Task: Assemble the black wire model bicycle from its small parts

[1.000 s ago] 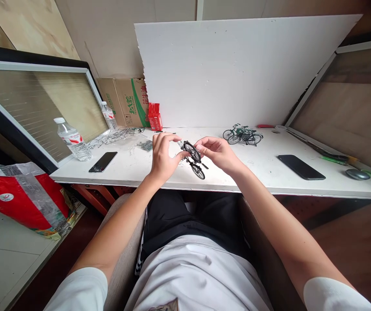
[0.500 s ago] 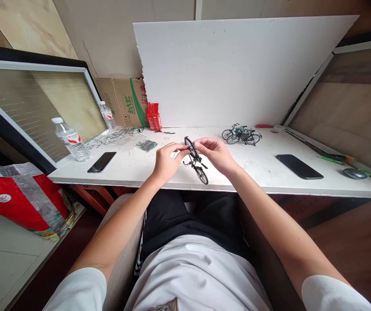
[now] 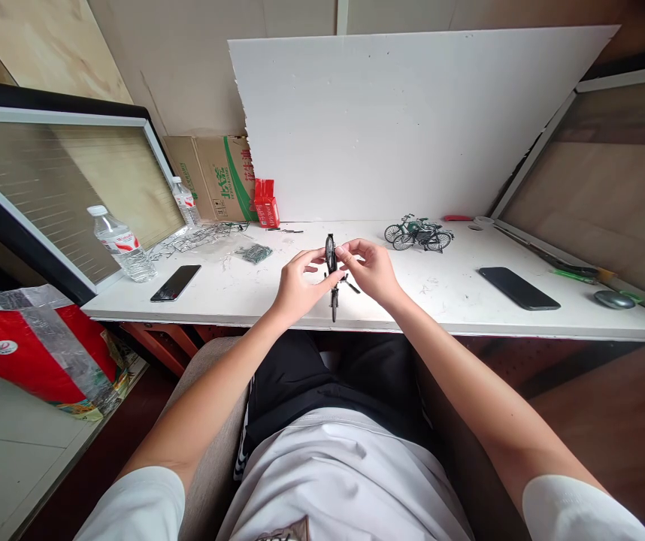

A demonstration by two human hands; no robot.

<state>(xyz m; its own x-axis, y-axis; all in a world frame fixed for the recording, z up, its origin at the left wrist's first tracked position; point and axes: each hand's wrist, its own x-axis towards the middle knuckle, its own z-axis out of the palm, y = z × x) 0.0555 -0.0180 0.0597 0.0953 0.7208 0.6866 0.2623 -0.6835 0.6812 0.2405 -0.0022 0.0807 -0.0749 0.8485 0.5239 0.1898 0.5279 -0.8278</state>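
Note:
Between my two hands, above the front part of the white table, is a small black model bicycle (image 3: pixel 331 255), seen nearly edge-on with one wheel up and the other down. My left hand (image 3: pixel 298 284) grips it from the left, thumb and fingers closed near the upper wheel. From the right, the fingertips of my right hand (image 3: pixel 372 269) pinch the same bicycle by that wheel. My fingers hide part of its frame. Farther back on the right, finished-looking model bicycles (image 3: pixel 419 233) in green and black stand close together.
Loose dark parts (image 3: pixel 201 239) and a small bag of parts (image 3: pixel 255 253) lie left of centre. Phones rest at left (image 3: pixel 176 283) and right (image 3: pixel 517 288). Water bottles (image 3: pixel 125 246), a red box (image 3: pixel 266 203), a cardboard carton (image 3: pixel 210 176) and a mouse (image 3: pixel 614 299) surround the workspace.
The model bicycle has turned from a slanted side view to almost edge-on, its lower wheel swinging left. My left hand has shifted slightly right, its thumb now lower on the bicycle.

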